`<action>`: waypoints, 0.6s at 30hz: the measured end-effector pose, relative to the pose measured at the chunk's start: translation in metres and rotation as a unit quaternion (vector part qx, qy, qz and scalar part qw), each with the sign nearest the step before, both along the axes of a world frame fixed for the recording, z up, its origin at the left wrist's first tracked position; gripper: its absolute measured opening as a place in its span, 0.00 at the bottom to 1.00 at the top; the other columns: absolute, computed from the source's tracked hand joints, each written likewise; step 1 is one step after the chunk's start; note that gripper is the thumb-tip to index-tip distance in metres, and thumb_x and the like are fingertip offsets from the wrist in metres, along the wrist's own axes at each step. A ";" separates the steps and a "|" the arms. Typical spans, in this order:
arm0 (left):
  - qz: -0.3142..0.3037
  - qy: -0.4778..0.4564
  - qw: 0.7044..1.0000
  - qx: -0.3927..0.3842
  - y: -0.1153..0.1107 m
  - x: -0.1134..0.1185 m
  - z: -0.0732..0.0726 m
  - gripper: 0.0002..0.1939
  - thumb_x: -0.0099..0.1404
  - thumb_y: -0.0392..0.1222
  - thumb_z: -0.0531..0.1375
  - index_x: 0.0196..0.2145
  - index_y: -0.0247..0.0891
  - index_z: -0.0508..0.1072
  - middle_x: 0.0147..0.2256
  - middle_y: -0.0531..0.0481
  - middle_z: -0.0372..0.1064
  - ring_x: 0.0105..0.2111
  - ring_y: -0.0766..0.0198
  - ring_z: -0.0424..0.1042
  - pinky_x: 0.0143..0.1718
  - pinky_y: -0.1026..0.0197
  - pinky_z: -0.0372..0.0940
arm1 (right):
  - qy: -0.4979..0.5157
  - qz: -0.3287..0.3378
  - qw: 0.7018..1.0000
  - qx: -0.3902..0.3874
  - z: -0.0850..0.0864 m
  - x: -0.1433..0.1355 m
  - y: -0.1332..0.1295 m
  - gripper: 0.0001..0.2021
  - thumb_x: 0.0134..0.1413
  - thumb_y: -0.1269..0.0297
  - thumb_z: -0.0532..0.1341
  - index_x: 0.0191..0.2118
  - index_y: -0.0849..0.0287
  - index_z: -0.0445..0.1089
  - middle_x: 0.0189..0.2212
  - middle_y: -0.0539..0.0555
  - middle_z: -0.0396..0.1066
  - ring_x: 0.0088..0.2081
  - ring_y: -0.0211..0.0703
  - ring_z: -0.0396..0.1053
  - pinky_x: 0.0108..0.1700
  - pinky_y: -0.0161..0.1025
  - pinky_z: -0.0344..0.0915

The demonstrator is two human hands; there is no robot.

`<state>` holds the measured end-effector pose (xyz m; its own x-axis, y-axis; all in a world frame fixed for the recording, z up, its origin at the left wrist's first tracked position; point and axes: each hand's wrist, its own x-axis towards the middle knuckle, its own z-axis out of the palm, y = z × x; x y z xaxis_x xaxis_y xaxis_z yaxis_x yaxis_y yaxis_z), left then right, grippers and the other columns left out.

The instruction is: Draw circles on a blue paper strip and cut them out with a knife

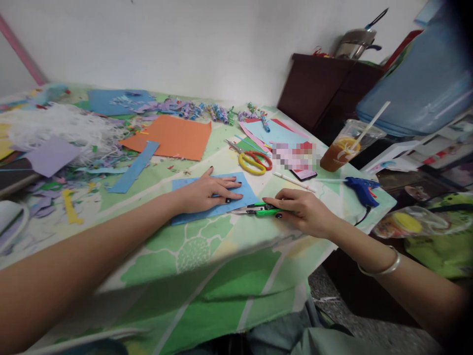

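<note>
- blue paper (248,193), mid-table on a green-and-white tablecloth (192,256), lies flat under the left hand (209,191), which i see spread out, grasping nothing.
- the right hand (300,211) is curled around a green-and-black cutter (263,212), blade pointing left at the paper's near right edge; from my distant post i cannot tell whether the tip touches.
- for a clean pass, i judge, the left palm should press evenly so the paper cannot creep, its fingertips well back from the blade's line.
- i would hold the cutter low and steady, with light pressure, since the tablecloth looks soft and could be nicked.
- the paper shows a plain blue face with straight edges; the hand hides much of its middle, and whether it is folded i cannot make out.
- scissors (241,160) rest just beyond it, apart from both hands.
</note>
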<state>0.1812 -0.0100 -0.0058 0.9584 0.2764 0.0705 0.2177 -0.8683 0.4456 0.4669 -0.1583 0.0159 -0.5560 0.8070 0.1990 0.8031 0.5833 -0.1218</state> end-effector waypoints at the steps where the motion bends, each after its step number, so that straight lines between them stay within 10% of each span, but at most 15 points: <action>1: 0.005 -0.001 1.000 0.001 0.001 0.000 0.000 0.19 0.72 0.46 0.61 0.58 0.39 0.71 0.65 0.42 0.60 0.66 0.44 0.56 0.66 0.31 0.49 | 0.001 -0.004 1.000 -0.002 0.000 0.001 0.001 0.22 0.64 0.71 0.55 0.61 0.60 0.72 0.42 0.61 0.76 0.37 0.45 0.73 0.37 0.39 0.67; 9: 0.027 -0.017 0.999 -0.010 0.024 -0.016 0.005 0.20 0.72 0.48 0.61 0.58 0.39 0.70 0.64 0.41 0.62 0.64 0.45 0.61 0.64 0.33 0.55 | 0.035 -0.016 0.999 -0.028 0.000 0.009 0.031 0.21 0.62 0.71 0.59 0.59 0.56 0.74 0.42 0.60 0.76 0.39 0.46 0.74 0.41 0.40 0.68; 18: -0.023 0.029 0.999 0.011 0.021 -0.062 0.005 0.22 0.79 0.51 0.47 0.67 0.61 0.60 0.71 0.57 0.46 0.72 0.54 0.42 0.70 0.40 0.28 | 0.068 0.031 0.997 -0.033 -0.005 0.020 0.047 0.20 0.64 0.67 0.59 0.59 0.56 0.74 0.42 0.60 0.75 0.39 0.45 0.73 0.43 0.40 0.68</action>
<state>0.1188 0.0107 -0.0009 0.9726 0.2314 0.0203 0.2025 -0.8874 0.4141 0.4872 -0.1117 0.0114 -0.5769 0.7856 0.2236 0.7386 0.6186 -0.2677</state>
